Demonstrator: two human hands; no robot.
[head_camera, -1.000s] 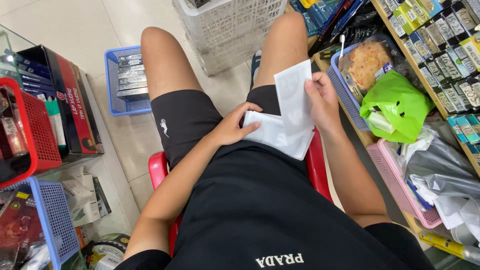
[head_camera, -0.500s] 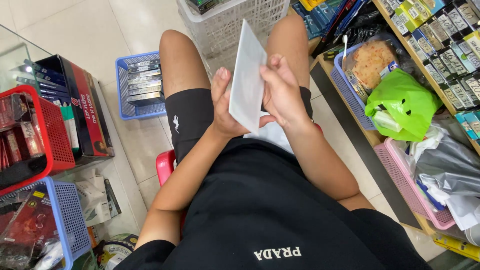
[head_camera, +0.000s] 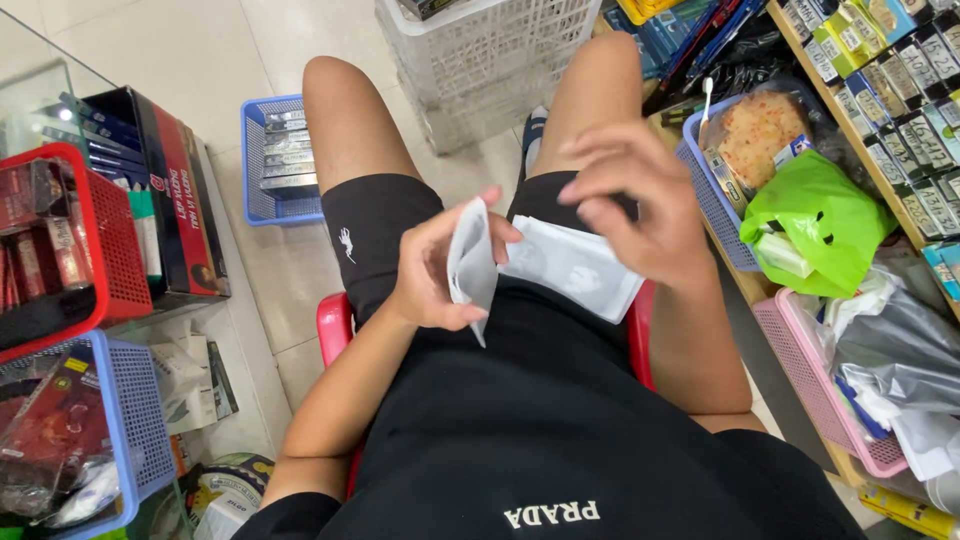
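**Sorting flat white packets on the lap, one held in left hand**

Person is sitting on a red plastic stool (head_camera: 335, 325), wearing a black shirt and black shorts. Left hand (head_camera: 430, 275) is closing thumb and fingers around a thin white flat packet (head_camera: 470, 265), holding it edge-on and upright just above the lap. Right hand (head_camera: 635, 205) is hovering with fingers spread loose, gripping nothing, directly over a second white flat packet (head_camera: 575, 268) lying across the right thigh. The two packets are sitting close, almost touching at the middle.

Judging the step: separating or stacking packets one at a time. Next move is likely calling for the right fingers to pinch the lap packet by an edge without creasing it.

Further out: red mesh basket (head_camera: 95, 235) and blue mesh basket (head_camera: 125, 430) at left, small blue basket of flat boxes (head_camera: 255, 150) on the floor, white lattice basket (head_camera: 480, 50) ahead, green plastic bag (head_camera: 815, 225) at right.
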